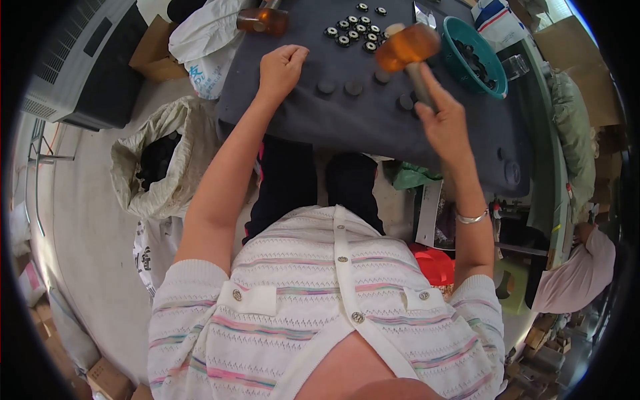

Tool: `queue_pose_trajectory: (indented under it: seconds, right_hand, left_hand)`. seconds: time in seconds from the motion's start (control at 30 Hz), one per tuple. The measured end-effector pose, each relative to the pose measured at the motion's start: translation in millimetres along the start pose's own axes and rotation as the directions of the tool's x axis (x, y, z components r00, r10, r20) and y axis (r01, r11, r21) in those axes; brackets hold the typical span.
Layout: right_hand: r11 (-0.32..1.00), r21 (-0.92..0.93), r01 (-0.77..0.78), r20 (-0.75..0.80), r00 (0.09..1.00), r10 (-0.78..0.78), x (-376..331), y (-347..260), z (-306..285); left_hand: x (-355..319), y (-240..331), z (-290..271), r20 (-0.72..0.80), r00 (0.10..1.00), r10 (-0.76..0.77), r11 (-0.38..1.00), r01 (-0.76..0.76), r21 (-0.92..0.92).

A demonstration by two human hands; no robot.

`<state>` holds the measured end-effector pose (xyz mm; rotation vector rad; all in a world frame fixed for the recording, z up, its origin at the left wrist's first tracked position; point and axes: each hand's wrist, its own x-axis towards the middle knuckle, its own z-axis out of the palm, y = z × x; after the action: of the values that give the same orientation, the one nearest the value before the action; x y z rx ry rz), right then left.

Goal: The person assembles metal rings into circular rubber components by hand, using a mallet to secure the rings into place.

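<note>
My right hand [447, 128] grips the handle of a mallet [408, 48] with a translucent amber head, held over the table. My left hand [283, 71] rests on the dark cloth with its fingers curled in; what they hold, if anything, is hidden. Between and beyond my hands lie several black round parts with pale centres [343, 41], grouped at the far middle. Nearer me are several plain dark discs [353, 87], spread in a loose row. A second amber-headed mallet [263, 21] lies at the far left of the table.
A teal basin [497, 89] with dark pieces stands at the right, beside a clear glass [516, 67]. White plastic bags [200, 40] hang at the table's left edge. On the floor at left sits a woven sack [133, 167] of dark pieces, near a cardboard box [157, 50].
</note>
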<state>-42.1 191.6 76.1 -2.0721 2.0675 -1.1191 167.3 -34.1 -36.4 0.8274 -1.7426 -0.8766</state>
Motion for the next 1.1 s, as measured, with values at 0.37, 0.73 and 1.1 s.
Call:
queue_pose_trajectory:
  seconds: [0.37,0.73,1.1]
  right_hand:
    - [0.99,-0.052,-0.128,0.04,0.991,0.13,1,27,6]
    - [0.979,-0.142,-0.149,0.124,0.978,0.167,6,33,11]
    - [0.955,-0.162,-0.25,0.091,0.959,0.267,-36,-5,-43]
  left_hand:
    - [-1,3,0,-0.009,1.0,-0.003,0.999,0.003,-0.05]
    - [5,7,2,0.01,1.0,-0.011,0.999,0.011,-0.039]
    - [-2,4,1,0.042,0.999,-0.033,0.999,0.034,-0.018]
